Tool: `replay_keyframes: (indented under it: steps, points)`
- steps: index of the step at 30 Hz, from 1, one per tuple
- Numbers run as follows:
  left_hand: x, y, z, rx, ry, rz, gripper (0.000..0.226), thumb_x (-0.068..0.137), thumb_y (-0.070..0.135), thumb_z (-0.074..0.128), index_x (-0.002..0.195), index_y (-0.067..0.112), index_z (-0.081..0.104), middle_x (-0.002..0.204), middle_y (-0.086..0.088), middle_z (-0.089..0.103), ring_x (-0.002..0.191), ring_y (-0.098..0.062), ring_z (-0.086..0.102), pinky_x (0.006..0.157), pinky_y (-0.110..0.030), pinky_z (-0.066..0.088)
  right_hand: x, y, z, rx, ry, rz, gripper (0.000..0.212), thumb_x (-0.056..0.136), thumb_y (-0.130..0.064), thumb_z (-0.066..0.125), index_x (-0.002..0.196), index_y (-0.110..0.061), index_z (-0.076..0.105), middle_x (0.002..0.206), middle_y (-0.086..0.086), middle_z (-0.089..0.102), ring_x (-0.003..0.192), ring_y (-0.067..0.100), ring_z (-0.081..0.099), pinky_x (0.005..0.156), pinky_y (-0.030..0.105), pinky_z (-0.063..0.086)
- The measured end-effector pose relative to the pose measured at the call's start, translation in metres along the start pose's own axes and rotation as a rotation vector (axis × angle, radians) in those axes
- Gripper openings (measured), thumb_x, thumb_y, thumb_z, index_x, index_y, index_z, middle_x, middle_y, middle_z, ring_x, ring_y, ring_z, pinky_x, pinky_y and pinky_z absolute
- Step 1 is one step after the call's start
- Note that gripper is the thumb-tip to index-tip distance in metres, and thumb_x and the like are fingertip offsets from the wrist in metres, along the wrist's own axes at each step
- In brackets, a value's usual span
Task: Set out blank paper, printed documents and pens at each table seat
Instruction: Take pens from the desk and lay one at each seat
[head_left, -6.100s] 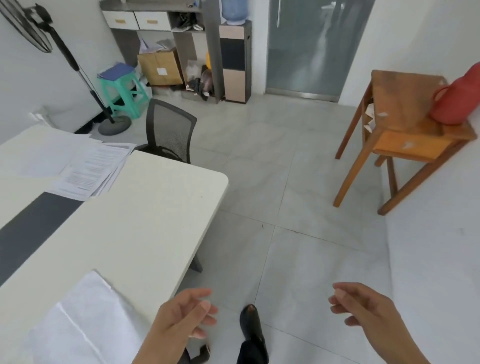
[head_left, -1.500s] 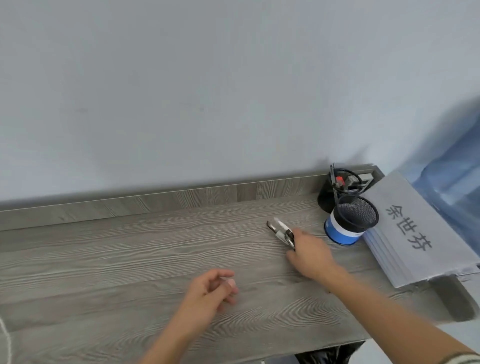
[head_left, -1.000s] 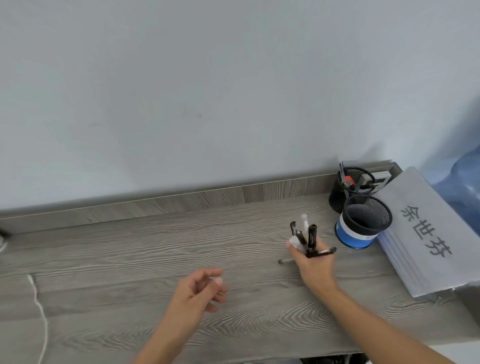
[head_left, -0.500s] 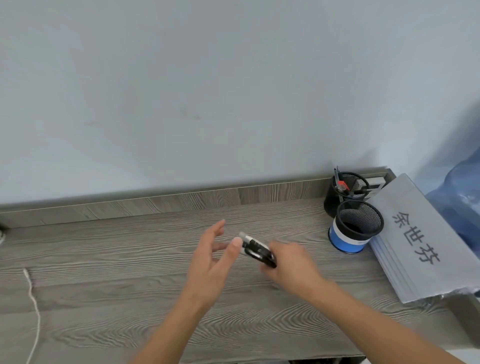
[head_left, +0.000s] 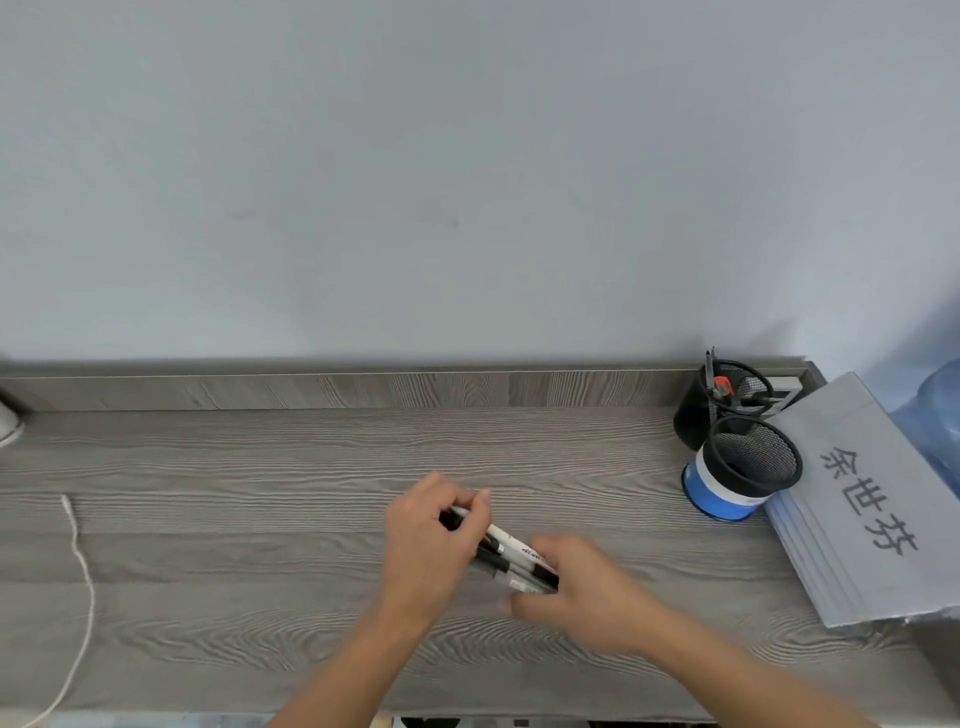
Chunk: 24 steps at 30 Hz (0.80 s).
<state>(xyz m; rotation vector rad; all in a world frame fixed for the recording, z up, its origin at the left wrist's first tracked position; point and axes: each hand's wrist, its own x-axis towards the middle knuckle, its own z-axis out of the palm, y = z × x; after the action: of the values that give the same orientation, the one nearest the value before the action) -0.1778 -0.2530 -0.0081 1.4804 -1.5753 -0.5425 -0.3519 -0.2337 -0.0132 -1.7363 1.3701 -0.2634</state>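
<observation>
Since half a second ago, my left hand (head_left: 431, 551) has changed from spread fingers touching the tip to a curled grip over the upper left end of the bundle of black-and-white pens (head_left: 511, 541). My right hand (head_left: 587, 597) grips the lower right end, its fingers wrapped under the barrels. The bundle slants between both hands just above the grey wood-grain desk (head_left: 260, 519), near its middle; I cannot tell whether it touches the surface, nor how many pens it holds. At the desk's right end stands a black mesh pen cup with a blue-and-white band (head_left: 737, 480), well apart from the hands. A second black mesh cup (head_left: 727, 395) holding small items stands just behind it. A stack of grey folders marked with large dark characters (head_left: 872, 499) lies beside both cups. A thin white cord (head_left: 78, 561) trails down the desk's left side.
</observation>
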Motion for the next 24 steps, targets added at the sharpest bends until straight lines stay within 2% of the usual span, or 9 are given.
replay_keyframes:
  steps: [3, 6, 8, 11, 15, 17, 19, 22, 24]
  points:
    - [-0.006, 0.002, -0.016, -0.292, 0.077, -0.24, 0.011, 0.078, 0.012, 0.078, 0.077, 0.017, 0.068, 0.067, 0.002, 0.063, 0.056, -0.006, 0.055, 0.055, -0.02, 0.045, 0.003, -0.016, 0.012, 0.149, -0.042, 0.017, 0.026, 0.072, -0.036, 0.068, 0.062, -0.028, 0.046, 0.056, -0.01, 0.042, 0.051, 0.01, 0.038, 0.051, 0.029, 0.031]
    - [-0.01, 0.005, -0.032, -0.658, 0.234, -0.474, 0.035, 0.071, 0.016, 0.079, 0.103, 0.017, 0.064, 0.083, -0.006, 0.064, 0.067, -0.012, 0.06, 0.057, -0.027, 0.051, 0.006, -0.032, 0.023, 0.285, -0.072, 0.006, 0.03, 0.08, -0.02, 0.067, 0.063, -0.025, 0.043, 0.05, -0.012, 0.036, 0.045, 0.007, 0.032, 0.046, 0.025, 0.027]
    - [-0.021, 0.011, -0.039, -0.911, 0.252, -0.613, 0.053, 0.067, 0.018, 0.075, 0.117, 0.013, 0.058, 0.09, -0.016, 0.064, 0.079, -0.021, 0.062, 0.072, -0.035, 0.052, 0.003, -0.042, 0.029, 0.315, -0.126, -0.027, 0.031, 0.082, -0.016, 0.067, 0.066, -0.023, 0.041, 0.052, -0.011, 0.034, 0.045, 0.008, 0.031, 0.045, 0.024, 0.026]
    - [-0.045, 0.024, -0.047, -1.086, 0.259, -0.702, 0.048, 0.072, 0.01, 0.069, 0.118, 0.01, 0.055, 0.085, -0.02, 0.071, 0.084, -0.029, 0.07, 0.084, -0.039, 0.054, -0.006, -0.056, 0.035, 0.314, -0.29, -0.102, 0.024, 0.08, -0.016, 0.067, 0.069, -0.018, 0.046, 0.055, -0.003, 0.037, 0.049, 0.011, 0.034, 0.047, 0.024, 0.027]
    - [-0.076, 0.035, -0.053, -1.068, 0.512, -0.76, 0.006, 0.087, 0.002, 0.059, 0.092, 0.006, 0.057, 0.061, -0.012, 0.06, 0.053, -0.025, 0.065, 0.059, -0.036, 0.059, -0.021, -0.059, 0.043, 0.409, -0.483, -0.173, 0.02, 0.085, -0.019, 0.072, 0.08, -0.009, 0.056, 0.056, 0.001, 0.053, 0.044, 0.012, 0.046, 0.043, 0.02, 0.035]
    - [-0.098, 0.037, -0.058, -0.99, 0.699, -0.765, 0.013, 0.09, 0.008, 0.06, 0.079, 0.009, 0.053, 0.056, -0.007, 0.05, 0.045, -0.02, 0.054, 0.051, -0.032, 0.053, -0.033, -0.053, 0.051, 0.465, -0.527, -0.164, 0.016, 0.087, -0.021, 0.073, 0.093, -0.01, 0.063, 0.067, 0.003, 0.062, 0.047, 0.013, 0.056, 0.041, 0.017, 0.038]
    - [-0.128, 0.041, -0.062, -0.887, 0.881, -0.752, 0.022, 0.09, 0.012, 0.062, 0.074, 0.01, 0.047, 0.054, -0.005, 0.043, 0.043, -0.018, 0.046, 0.047, -0.031, 0.046, -0.048, -0.042, 0.061, 0.417, -0.536, -0.216, 0.014, 0.087, -0.024, 0.072, 0.1, -0.02, 0.066, 0.072, -0.003, 0.065, 0.052, 0.009, 0.061, 0.045, 0.015, 0.04]
    - [-0.181, 0.057, -0.066, -0.693, 1.086, -0.772, 0.029, 0.086, 0.013, 0.068, 0.07, 0.009, 0.044, 0.048, -0.005, 0.041, 0.039, -0.019, 0.042, 0.044, -0.03, 0.043, -0.073, -0.03, 0.081, 0.086, -0.572, -0.502, 0.012, 0.095, -0.036, 0.058, 0.1, -0.029, 0.067, 0.061, -0.012, 0.063, 0.058, 0.001, 0.06, 0.057, 0.016, 0.042]
    - [-0.215, 0.069, -0.067, -0.6, 1.192, -0.804, 0.03, 0.086, 0.012, 0.069, 0.071, 0.008, 0.044, 0.046, -0.005, 0.041, 0.038, -0.02, 0.041, 0.042, -0.03, 0.043, -0.091, -0.03, 0.094, -0.068, -0.657, -0.643, 0.018, 0.097, -0.042, 0.048, 0.102, -0.032, 0.063, 0.064, -0.013, 0.059, 0.065, 0.005, 0.061, 0.067, 0.022, 0.048]
